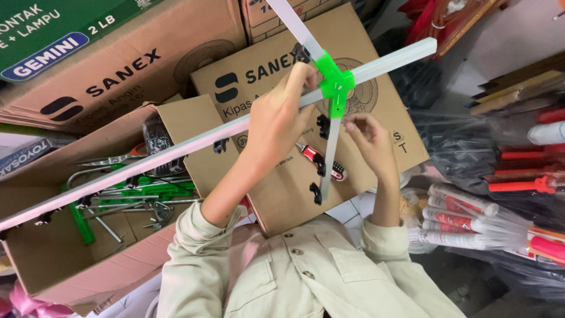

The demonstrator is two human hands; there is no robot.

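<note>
Centrally, in the upper middle of the frame, a green plastic cross connector (335, 82) is joining several pale grey rails: one long rail (176, 150) is running from the lower left edge up to the upper right, a second rail (297, 26) is rising toward the top edge, and a short rail (331, 156) is hanging downward. The left hand (279, 121) is clenching the long rail just left of the connector. The right hand (368, 135) is sitting beside the short rail with fingertips near the connector's lower arm; whether it is actually pinching anything cannot be told.

The assembly is looking light but long and likely to flex or swing, so holding close to the joint is appearing soundest; the plastic connector may crack if twisted. Small black clips are hanging under the rails.

Behind, a closed cardboard box (376, 126) is carrying a red-handled screwdriver (321, 162). At lower left, an open carton (47, 253) is holding green and metal parts, hard to make out. Both rail ends are cut off by the frame.
</note>
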